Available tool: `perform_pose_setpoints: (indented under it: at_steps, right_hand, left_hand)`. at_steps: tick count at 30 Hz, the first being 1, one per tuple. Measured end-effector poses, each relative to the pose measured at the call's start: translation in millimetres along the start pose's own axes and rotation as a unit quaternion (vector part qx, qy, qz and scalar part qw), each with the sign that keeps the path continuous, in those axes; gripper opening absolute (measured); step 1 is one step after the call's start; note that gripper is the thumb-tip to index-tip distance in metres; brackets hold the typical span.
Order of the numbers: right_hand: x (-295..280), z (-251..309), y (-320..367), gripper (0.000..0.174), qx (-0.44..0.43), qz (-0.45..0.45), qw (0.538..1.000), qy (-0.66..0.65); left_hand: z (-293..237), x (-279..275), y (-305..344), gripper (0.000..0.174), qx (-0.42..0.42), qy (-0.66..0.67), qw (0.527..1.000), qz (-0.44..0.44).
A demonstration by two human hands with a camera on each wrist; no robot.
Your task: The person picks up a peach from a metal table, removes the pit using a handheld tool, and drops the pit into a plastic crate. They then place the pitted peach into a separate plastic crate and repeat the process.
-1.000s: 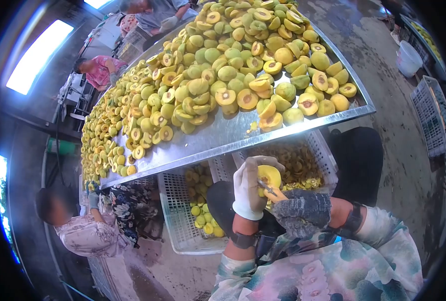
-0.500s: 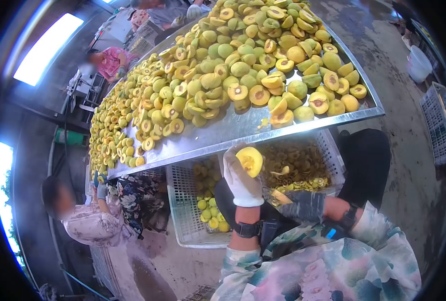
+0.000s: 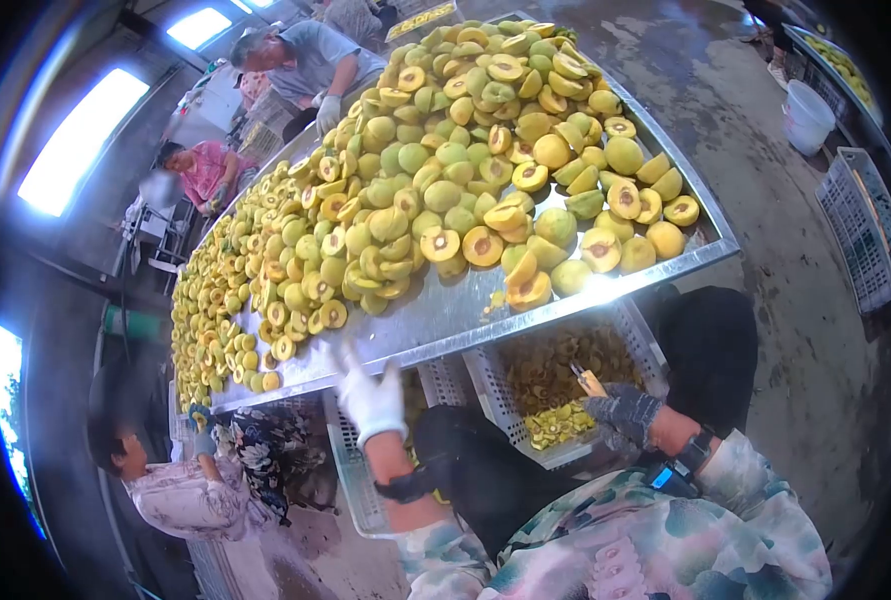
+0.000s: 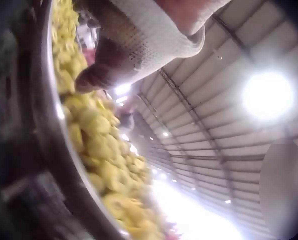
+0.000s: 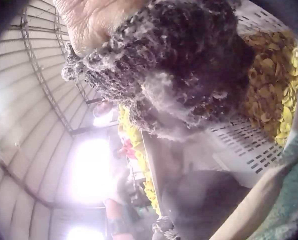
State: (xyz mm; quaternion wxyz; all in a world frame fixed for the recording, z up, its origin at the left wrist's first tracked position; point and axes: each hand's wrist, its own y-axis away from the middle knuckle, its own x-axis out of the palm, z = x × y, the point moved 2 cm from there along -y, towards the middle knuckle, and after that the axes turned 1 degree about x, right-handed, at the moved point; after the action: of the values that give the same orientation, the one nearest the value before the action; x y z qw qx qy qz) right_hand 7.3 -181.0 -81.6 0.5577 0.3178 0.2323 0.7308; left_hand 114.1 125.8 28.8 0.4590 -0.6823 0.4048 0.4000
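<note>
The left hand [image 3: 373, 398], in a white glove, is raised at the near edge of the metal table [image 3: 435, 322], its fingers spread and slightly blurred, with nothing in it. In the left wrist view the gloved hand [image 4: 124, 45] is beside the heap of halved yellow-green fruit [image 4: 101, 135]. In a dark grey knitted glove, the right hand [image 3: 625, 412] grips a tool with a wooden handle [image 3: 592, 383] and a metal tip, over a white crate [image 3: 557, 452] of brown and yellow scraps. The right wrist view shows the glove's back [image 5: 174, 65]; its fingertips are hidden.
Another crate [image 3: 350, 470] stands below the table by the left forearm. People sit along the table's far and left sides, one in grey [image 3: 330, 55], one in pink [image 3: 205, 172]. At right are a white bucket [image 3: 808, 118] and a crate [image 3: 858, 230].
The left hand has let go of the yellow fruit half and moved left to the table edge. The right hand, still gripping the tool, has shifted slightly; the head view has moved.
</note>
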Motion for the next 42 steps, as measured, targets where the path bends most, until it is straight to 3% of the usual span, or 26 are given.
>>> perform_pose_setpoints:
  at_steps: [1, 2, 3, 6, 8, 10, 12, 15, 16, 17, 19, 20, 22, 23, 24, 25, 26, 27, 28, 29, 30, 31, 32, 34, 36, 42]
  right_hand:
    - [0.2, -1.6, 1.3, 0.023, 0.015, 0.013, 1.000, -0.023]
    - [-0.2, -1.3, 2.7, 0.022, 0.029, 0.025, 0.998, -0.046]
    - [-0.4, 3.1, 6.7, 0.025, 0.041, 0.030, 0.998, -0.045]
    - [-4.9, 2.3, 6.9, 0.032, -0.009, 0.007, 0.999, 0.034]
    - [-7.5, 16.9, 17.2, 0.037, 0.009, -0.007, 0.998, 0.055]
    - [-11.1, 20.1, 19.7, 0.037, -0.020, -0.013, 0.995, 0.097]
    - [-13.7, 15.7, 18.1, 0.037, -0.042, -0.012, 0.996, 0.080]
    - [-11.9, 11.1, 17.2, 0.037, 0.033, 0.020, 0.999, -0.031]
    - [-13.3, 11.4, 12.9, 0.034, -0.069, -0.015, 0.997, 0.040]
    - [-15.1, 12.8, 12.2, 0.031, -0.170, -0.052, 0.978, 0.111]
    - [-12.6, 33.0, 30.6, 0.032, -0.137, -0.049, 0.984, 0.100]
    - [-10.5, 43.8, 38.8, 0.033, -0.107, -0.040, 0.989, 0.091]
    - [-4.5, 55.4, 43.9, 0.035, -0.125, -0.028, 0.985, 0.119]
    - [0.7, 62.3, 46.2, 0.036, -0.162, -0.027, 0.977, 0.134]
    - [6.4, 65.5, 47.9, 0.037, -0.198, -0.027, 0.968, 0.149]
    - [12.4, 65.8, 44.6, 0.036, -0.271, -0.039, 0.944, 0.182]
    - [19.2, 69.9, 47.2, 0.036, -0.270, -0.035, 0.945, 0.184]
    - [27.9, 80.5, 52.5, 0.036, -0.246, -0.016, 0.956, 0.162]
    - [34.6, 85.2, 55.6, 0.036, -0.222, 0.002, 0.965, 0.141]
    - [39.1, 80.8, 49.6, 0.034, -0.251, -0.013, 0.954, 0.162]
    - [43.6, 78.6, 47.7, 0.034, -0.250, -0.012, 0.954, 0.165]
    - [48.8, 79.5, 48.1, 0.032, -0.312, -0.021, 0.924, 0.221]
    - [53.6, 78.4, 48.0, 0.030, -0.371, -0.029, 0.887, 0.274]
    - [60.8, 68.5, 41.2, 0.030, -0.362, -0.036, 0.881, 0.303]
    - [67.3, 67.0, 41.2, 0.032, -0.350, -0.076, 0.877, 0.320]
    - [79.4, 70.4, 51.5, 0.036, -0.284, -0.076, 0.906, 0.304]
  left_hand:
    - [-22.7, 14.3, -9.8, 0.064, 0.033, 0.124, 0.992, 0.023]
    - [-46.6, 30.1, -16.6, 0.051, 0.125, 0.102, 0.987, -0.004]
    - [-67.0, 49.8, -22.3, 0.044, 0.116, 0.134, 0.983, 0.050]
    - [-130.9, 81.3, -30.4, 0.048, 0.082, 0.004, 0.976, 0.200]
    - [-154.1, 103.4, -31.1, 0.052, 0.076, -0.051, 0.964, 0.250]
    - [-170.2, 110.6, -25.4, 0.059, 0.060, -0.005, 0.949, 0.308]
    - [-177.4, 119.8, -16.7, 0.059, 0.066, 0.029, 0.950, 0.305]
    - [-185.0, 114.8, 4.9, 0.046, 0.091, 0.164, 0.972, 0.144]
    - [-179.6, 112.3, 7.4, 0.046, 0.093, 0.164, 0.972, 0.142]
    - [-171.9, 106.2, 8.1, 0.040, 0.099, 0.291, 0.948, 0.084]
    - [-162.9, 87.8, 10.3, 0.030, 0.069, 0.487, 0.871, 0.012]
    - [-160.0, 75.3, 11.5, 0.028, -0.005, 0.632, 0.771, 0.077]
    - [-150.6, 51.5, 18.7, 0.026, -0.098, 0.734, 0.643, 0.197]
    - [-144.2, 50.0, 22.7, 0.023, -0.126, 0.752, 0.611, 0.211]
    - [-137.3, 50.5, 26.4, 0.023, -0.128, 0.752, 0.613, 0.206]
    - [-130.5, 52.7, 30.1, 0.021, -0.085, 0.731, 0.649, 0.193]
    - [-124.0, 55.9, 34.5, 0.020, -0.042, 0.708, 0.681, 0.180]
    - [-126.5, 46.4, 38.7, 0.027, 0.181, 0.486, 0.853, 0.064]
    - [-125.3, 42.0, 45.1, 0.027, 0.177, 0.485, 0.854, 0.062]
    - [-122.4, 39.7, 51.6, 0.032, 0.045, 0.615, 0.779, 0.118]
    - [-122.4, 38.1, 57.3, 0.038, -0.087, 0.719, 0.669, 0.169]
    - [-119.4, 39.8, 59.7, 0.041, -0.058, 0.689, 0.711, 0.131]
    - [-118.4, 36.7, 63.1, 0.041, -0.060, 0.690, 0.710, 0.130]
    - [-115.3, 30.5, 71.1, 0.043, -0.138, 0.711, 0.674, 0.145]
    - [-109.2, 32.8, 76.2, 0.042, -0.120, 0.700, 0.693, 0.123]
    - [-105.0, 23.7, 87.5, 0.041, -0.119, 0.680, 0.720, 0.066]
